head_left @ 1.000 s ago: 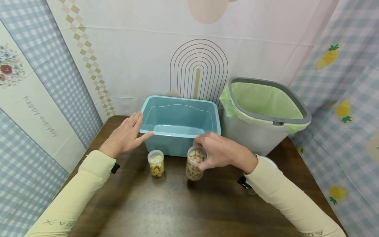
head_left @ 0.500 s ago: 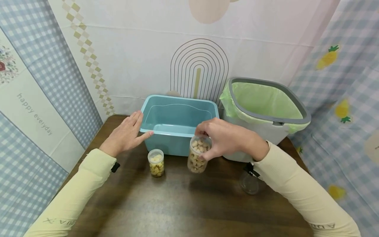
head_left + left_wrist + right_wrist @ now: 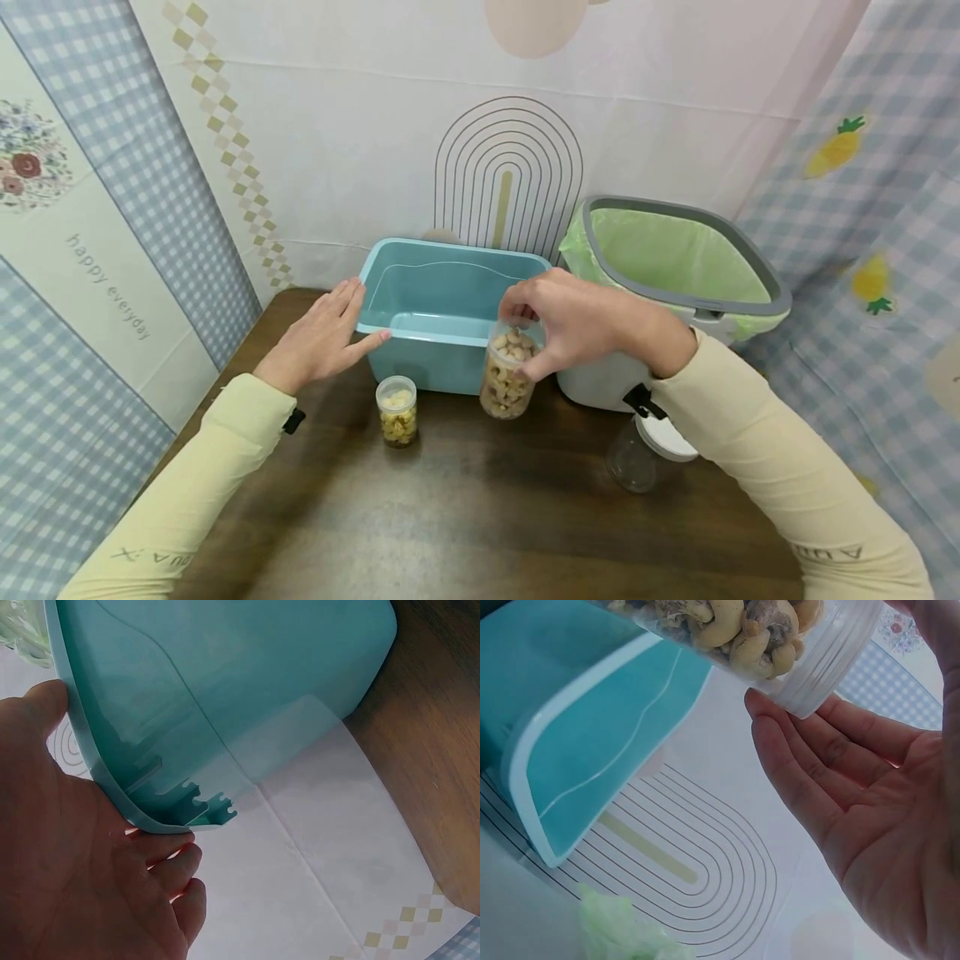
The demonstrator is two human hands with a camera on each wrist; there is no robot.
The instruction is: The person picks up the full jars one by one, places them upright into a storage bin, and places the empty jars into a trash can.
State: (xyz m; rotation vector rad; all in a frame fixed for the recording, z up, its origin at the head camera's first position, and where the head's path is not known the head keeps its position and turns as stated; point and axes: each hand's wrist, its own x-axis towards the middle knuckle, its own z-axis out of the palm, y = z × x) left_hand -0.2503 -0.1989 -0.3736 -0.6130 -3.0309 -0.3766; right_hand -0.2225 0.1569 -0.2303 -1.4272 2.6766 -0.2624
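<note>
right hand point(image 3: 581, 321): fingertips pinch top of cashew jar point(image 3: 508, 374), jar lifted off table point(image 3: 465, 517), hanging just in front of teal bin point(image 3: 450, 312) near wall. right wrist view: jar mouth against fingers point(image 3: 795, 750), nuts visible inside. left hand point(image 3: 318, 342): fingers straight, grasping nothing, pressed flat on bin's left rim corner. small jar point(image 3: 397, 412) stands on table before bin. lidded jar point(image 3: 645, 454) under right forearm. lined waste bin point(image 3: 667, 283) right of teal bin.
</note>
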